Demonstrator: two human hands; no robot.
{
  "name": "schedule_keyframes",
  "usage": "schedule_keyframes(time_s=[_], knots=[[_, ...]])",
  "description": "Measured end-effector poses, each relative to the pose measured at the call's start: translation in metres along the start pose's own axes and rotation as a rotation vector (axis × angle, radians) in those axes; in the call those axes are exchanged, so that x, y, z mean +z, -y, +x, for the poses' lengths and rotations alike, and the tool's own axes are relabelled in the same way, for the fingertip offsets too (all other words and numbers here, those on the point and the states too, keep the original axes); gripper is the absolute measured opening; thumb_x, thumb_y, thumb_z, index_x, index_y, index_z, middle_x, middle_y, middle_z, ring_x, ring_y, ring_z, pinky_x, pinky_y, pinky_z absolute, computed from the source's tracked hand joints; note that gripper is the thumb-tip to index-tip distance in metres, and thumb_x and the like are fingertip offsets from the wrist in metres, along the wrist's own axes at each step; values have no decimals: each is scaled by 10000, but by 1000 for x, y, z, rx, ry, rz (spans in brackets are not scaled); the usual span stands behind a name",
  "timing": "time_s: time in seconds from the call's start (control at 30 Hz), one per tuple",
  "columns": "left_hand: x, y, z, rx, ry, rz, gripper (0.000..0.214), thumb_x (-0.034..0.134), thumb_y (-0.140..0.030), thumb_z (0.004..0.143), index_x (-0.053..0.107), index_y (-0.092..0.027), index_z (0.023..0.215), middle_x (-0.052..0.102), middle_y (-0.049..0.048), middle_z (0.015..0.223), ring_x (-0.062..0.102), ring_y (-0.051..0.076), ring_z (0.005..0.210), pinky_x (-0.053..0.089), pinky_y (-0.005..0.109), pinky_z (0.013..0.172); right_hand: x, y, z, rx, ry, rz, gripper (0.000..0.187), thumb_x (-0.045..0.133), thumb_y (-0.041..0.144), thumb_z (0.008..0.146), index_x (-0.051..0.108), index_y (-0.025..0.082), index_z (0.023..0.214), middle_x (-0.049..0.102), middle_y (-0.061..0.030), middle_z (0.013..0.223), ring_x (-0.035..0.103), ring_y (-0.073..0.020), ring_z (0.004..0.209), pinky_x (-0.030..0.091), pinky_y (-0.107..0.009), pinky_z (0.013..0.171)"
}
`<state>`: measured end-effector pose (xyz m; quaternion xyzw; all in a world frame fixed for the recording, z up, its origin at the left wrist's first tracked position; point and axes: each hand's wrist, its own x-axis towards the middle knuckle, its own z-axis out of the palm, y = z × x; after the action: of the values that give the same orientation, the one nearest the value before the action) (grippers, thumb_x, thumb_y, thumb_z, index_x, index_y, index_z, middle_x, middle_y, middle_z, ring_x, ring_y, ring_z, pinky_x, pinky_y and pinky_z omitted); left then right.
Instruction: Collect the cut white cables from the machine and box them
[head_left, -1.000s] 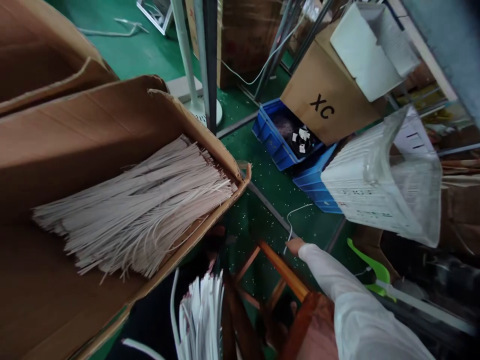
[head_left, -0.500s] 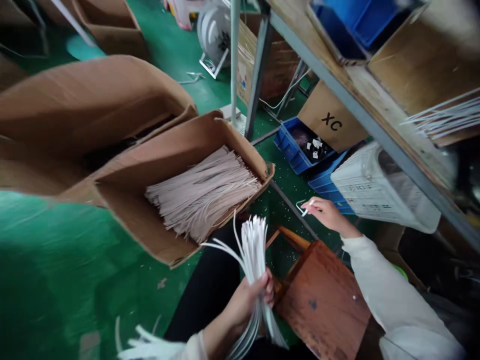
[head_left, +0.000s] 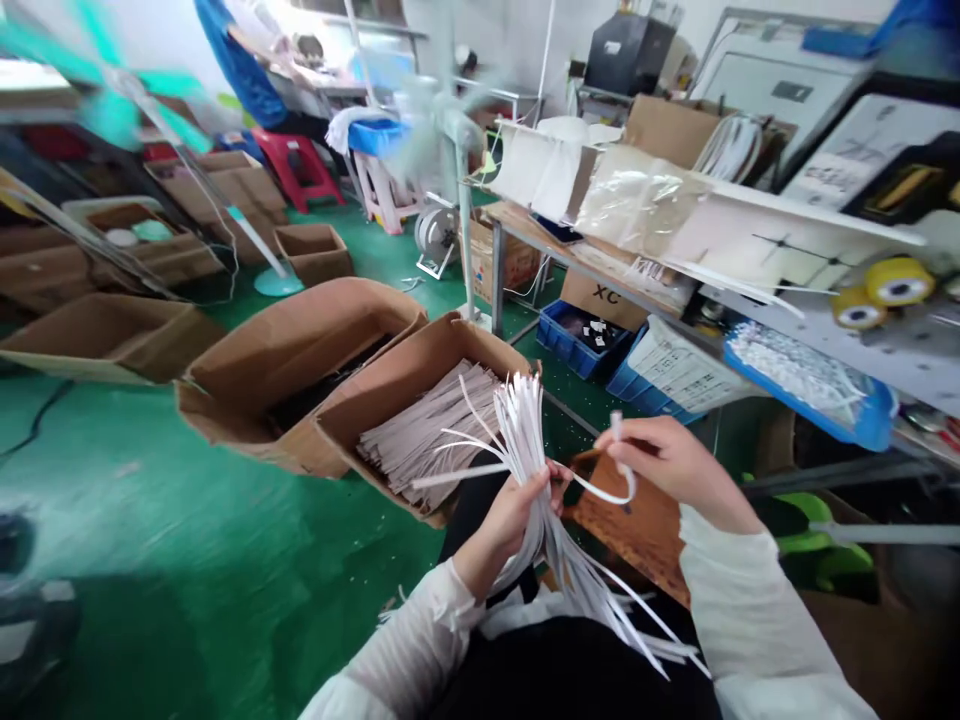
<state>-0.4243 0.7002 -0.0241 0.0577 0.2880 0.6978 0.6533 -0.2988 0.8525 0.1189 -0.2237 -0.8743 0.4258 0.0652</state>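
Note:
My left hand point(head_left: 521, 510) is wrapped round a thick bundle of thin white strips point(head_left: 520, 420). The tops fan out above the fist, and the tails hang over my lap. My right hand point(head_left: 660, 450), closed in a pinch, holds one white strip point(head_left: 628, 490) near its end. This strip curves down and back toward the left hand. Just beyond the bundle stands an open cardboard box point(head_left: 337, 420) with many similar strips point(head_left: 427, 430) laid in it. The strips' exact kind cannot be made out.
A wooden stool point(head_left: 637, 520) is under my right hand. Left of the strip box is another open carton point(head_left: 247, 390). A workbench point(head_left: 600, 260) runs along the right, with a blue tray of small white pieces point(head_left: 802, 375). A seated person point(head_left: 240, 60) works at the back left.
The view has tilted up, showing more of the room. My right hand has come nearer the bundle, and a strip now arcs between both hands.

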Motion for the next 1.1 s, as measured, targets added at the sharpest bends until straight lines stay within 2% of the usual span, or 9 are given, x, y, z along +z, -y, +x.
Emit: schedule_keyframes(time_s=[0.2,0.33,0.47,0.57,0.63,0.7,0.8,0.9,1.1], knots=[[29,4,-15,-42,10,89,462,856,-459,684,653,-108,905,717,100,870,613,145,657,484,259,586,36,15,1,60,-84,95,250,620,394,894,634,172,780,611,35,583,542,-94,494,381,-203,509],[43,15,-20,-81,45,110,499,864,-464,675,668,-94,947,728,108,820,655,178,700,505,273,637,36,5,0,75,-201,94,315,665,474,842,572,187,751,589,48,568,551,-104,458,398,-216,506],[54,24,-23,-116,120,80,477,867,-451,672,653,-112,931,671,42,751,637,157,650,528,301,666,30,-12,-8,79,-269,96,305,643,482,848,558,195,791,563,52,572,544,-121,476,423,-240,522],[61,29,-19,-111,160,69,444,858,-424,688,643,-123,934,569,-24,678,548,99,573,497,269,616,25,-15,-21,51,-496,-66,260,664,388,840,605,192,1000,628,6,743,584,-153,612,492,-290,618],[63,33,-15,-113,172,91,413,847,-428,696,633,-126,879,529,-35,667,503,81,553,457,248,577,23,-9,-31,-50,-602,-255,260,656,311,857,629,205,1093,658,-61,977,626,-197,838,532,-359,783],[66,38,-11,-100,157,135,411,850,-438,673,607,-127,786,527,-28,656,493,83,549,432,246,567,21,1,-40,-204,-540,-441,180,626,255,890,686,230,1057,615,-96,1224,566,-255,1146,482,-449,987],[71,44,-6,-67,101,231,403,843,-425,642,562,-138,669,532,-9,590,490,101,542,404,255,567,22,16,-45,-344,-337,-661,187,630,220,895,733,236,1050,491,-86,1463,323,-320,1429,330,-552,1151],[74,48,-5,-66,74,315,391,801,-429,662,531,-151,610,514,1,535,477,111,534,365,259,551,23,23,-41,-358,-204,-801,197,658,246,884,741,201,1058,427,-101,1535,222,-362,1486,241,-606,1189],[67,53,-3,-82,68,341,396,806,-454,639,536,-168,594,523,-1,525,472,116,513,355,282,546,19,25,-31,-355,-75,-896,109,713,260,840,735,164,885,517,-116,1462,287,-344,1472,225,-578,1214]])
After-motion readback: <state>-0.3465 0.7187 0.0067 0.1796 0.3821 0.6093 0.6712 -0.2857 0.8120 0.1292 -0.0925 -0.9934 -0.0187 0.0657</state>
